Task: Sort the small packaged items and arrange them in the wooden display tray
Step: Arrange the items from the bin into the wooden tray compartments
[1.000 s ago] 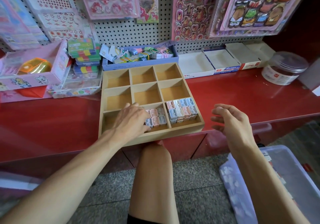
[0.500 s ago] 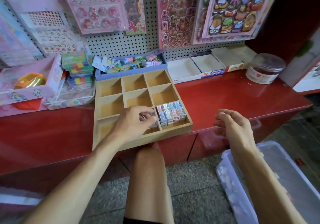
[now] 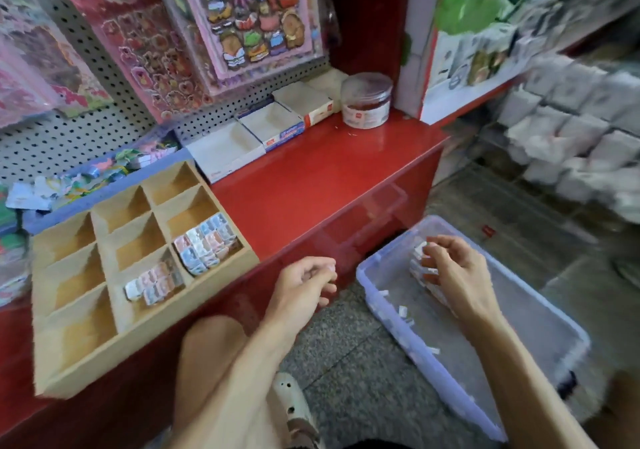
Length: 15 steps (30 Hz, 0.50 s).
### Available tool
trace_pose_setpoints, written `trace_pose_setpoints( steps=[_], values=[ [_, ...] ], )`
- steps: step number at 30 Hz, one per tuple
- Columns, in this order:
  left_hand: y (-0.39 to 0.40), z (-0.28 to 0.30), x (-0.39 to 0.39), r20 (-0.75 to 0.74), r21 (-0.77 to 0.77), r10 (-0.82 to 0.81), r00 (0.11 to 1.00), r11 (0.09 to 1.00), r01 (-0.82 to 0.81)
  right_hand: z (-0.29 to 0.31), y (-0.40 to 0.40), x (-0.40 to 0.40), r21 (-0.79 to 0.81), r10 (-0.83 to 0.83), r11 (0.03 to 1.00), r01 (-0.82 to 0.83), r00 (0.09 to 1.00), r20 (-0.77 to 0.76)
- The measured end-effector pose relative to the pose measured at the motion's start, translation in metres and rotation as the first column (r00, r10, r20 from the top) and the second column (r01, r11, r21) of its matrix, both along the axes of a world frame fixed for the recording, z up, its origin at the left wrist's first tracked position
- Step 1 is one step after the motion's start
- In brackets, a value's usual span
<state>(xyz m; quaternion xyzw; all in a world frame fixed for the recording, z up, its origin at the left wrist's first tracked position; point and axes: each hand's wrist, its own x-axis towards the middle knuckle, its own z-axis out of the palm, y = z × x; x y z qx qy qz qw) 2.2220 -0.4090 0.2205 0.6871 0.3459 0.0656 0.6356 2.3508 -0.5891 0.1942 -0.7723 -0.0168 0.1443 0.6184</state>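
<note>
Spanning the scene is a glossy red desk [image 3: 311,185] backed by a white pegboard wall [image 3: 69,136] hung with sticker sheets. On the floor off the desk's right front corner sits a clear plastic bin with a pale blue rim [image 3: 485,344], a few small white packets scattered on its bottom. At the desk's front edge, left of the bin, lies the wooden display tray [image 3: 79,362], pale wood split into nine square compartments. Its front right compartment is packed with small packaged items [image 3: 204,244], little glossy blocks in pink, blue and white set tightly in rows; a smaller cluster of the same items [image 3: 152,284] fills part of the front middle compartment. The others show bare wood. A round clear jar with a white label [image 3: 367,102] stands at the desk's back right corner. The right hand [image 3: 453,268] is over the bin, fingers curled round several small packets. The left hand [image 3: 304,282] hangs off the desk's front edge, loosely curled; whether it holds anything is unclear.
</note>
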Motion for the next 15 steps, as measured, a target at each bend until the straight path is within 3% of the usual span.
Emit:
trace_pose_setpoints(
  steps=[9, 15],
  values=[
    [-0.04, -0.081, 0.1, -0.168, 0.129, -0.267, 0.949, 0.949, 0.289, -0.095, -0.108, 0.021, -0.218, -0.252, 0.951, 0.22, 0.959, -0.132],
    [-0.041, -0.154, 0.164, -0.328, 0.293, -0.46, 0.825, 0.781, 0.552, -0.179, -0.118, 0.042, -0.284, -0.229, 0.947, 0.147, 0.933, -0.278]
  ],
)
